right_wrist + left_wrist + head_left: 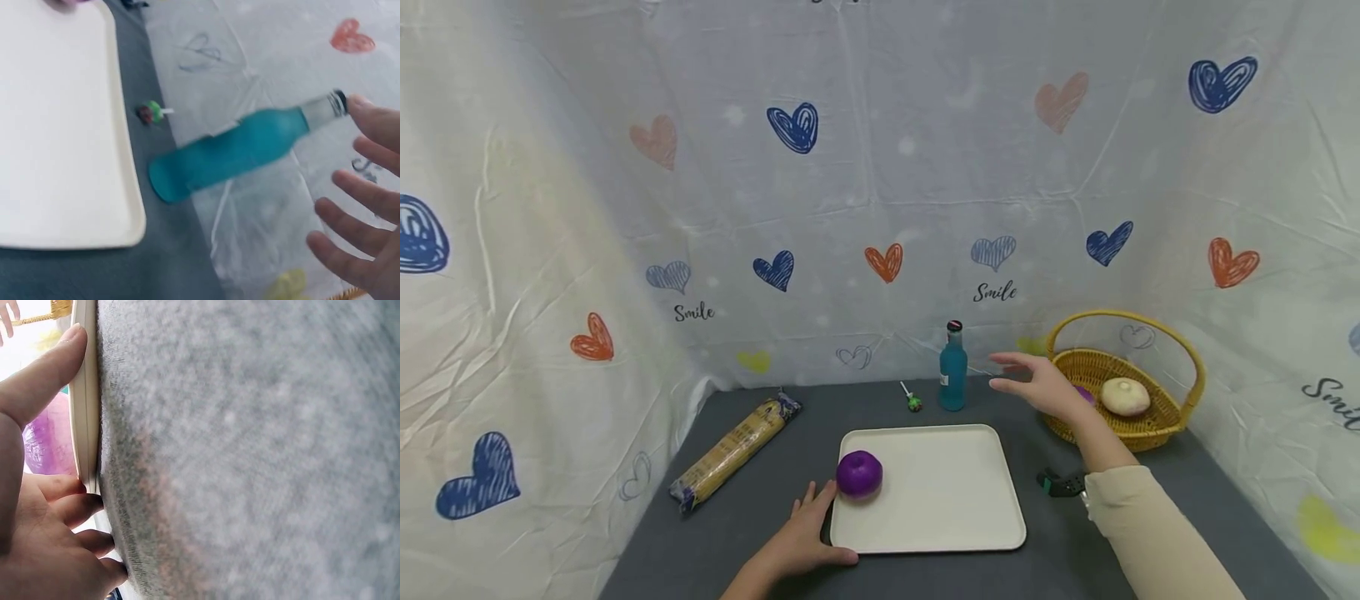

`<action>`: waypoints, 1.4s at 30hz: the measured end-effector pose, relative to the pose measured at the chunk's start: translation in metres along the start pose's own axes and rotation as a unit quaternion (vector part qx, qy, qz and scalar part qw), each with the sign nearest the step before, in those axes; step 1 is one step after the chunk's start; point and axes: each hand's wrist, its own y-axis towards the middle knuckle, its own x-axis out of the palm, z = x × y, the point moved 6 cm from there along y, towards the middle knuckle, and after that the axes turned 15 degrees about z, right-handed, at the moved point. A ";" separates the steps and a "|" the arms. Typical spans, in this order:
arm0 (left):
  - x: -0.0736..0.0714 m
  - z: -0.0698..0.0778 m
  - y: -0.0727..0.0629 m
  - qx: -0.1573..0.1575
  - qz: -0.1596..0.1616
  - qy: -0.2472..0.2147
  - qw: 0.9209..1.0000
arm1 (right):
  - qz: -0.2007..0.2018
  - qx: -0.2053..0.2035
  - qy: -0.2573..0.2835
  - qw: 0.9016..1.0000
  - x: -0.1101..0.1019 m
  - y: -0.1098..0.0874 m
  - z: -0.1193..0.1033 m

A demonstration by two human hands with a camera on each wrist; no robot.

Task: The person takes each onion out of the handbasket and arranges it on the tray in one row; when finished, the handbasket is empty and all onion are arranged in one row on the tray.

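Note:
My left hand [801,537] is at the near left corner of a cream tray [943,492]. Its thumb lies along the tray rim [84,419] in the left wrist view, and the forefinger touches the edge farther along. A round, shiny purple fruit-like thing [859,473] sits on the tray's left side, close to my fingertips. Behind the tray stands a blue-green glass bottle [953,379] with a dark cap. My right hand [1037,383] hovers to the bottle's right, fingers spread and holding nothing. In the right wrist view its thumb overlaps the cap of the bottle [237,150].
A lollipop [913,402] lies left of the bottle. Farther left is a long yellow-and-blue packet [737,450]. A wicker basket [1183,408] at the right holds a pale round thing [1124,397] and something purple. A black object [1060,482] lies below my right forearm.

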 end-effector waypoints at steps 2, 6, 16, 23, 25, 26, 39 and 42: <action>0.001 -0.001 0.001 0.000 0.000 0.002 1.000 | -0.013 0.015 -0.007 1.000 -0.012 0.002 0.005; 0.002 -0.002 0.002 0.001 -0.001 0.001 1.000 | -0.033 0.040 -0.027 0.998 -0.034 0.007 0.021; 0.002 -0.006 0.001 -0.002 -0.004 0.002 1.000 | -0.061 0.143 0.039 0.987 -0.068 0.013 0.077; 0.001 -0.005 0.000 0.000 -0.003 0.005 1.000 | -0.060 0.187 0.045 0.979 -0.074 0.009 0.101; 0.002 -0.005 0.000 -0.001 -0.004 0.007 1.000 | -0.052 0.199 0.039 0.978 -0.074 0.006 0.108; 0.003 -0.006 0.000 -0.002 -0.005 0.007 1.000 | -0.046 0.203 0.036 0.978 -0.074 0.005 0.111; 0.001 0.000 -0.001 -0.002 -0.007 0.006 1.000 | -0.070 0.207 -0.018 0.976 -0.071 -0.004 0.130; 0.001 -0.001 -0.001 -0.001 -0.006 0.005 1.000 | -0.080 0.216 -0.018 0.973 -0.072 -0.005 0.129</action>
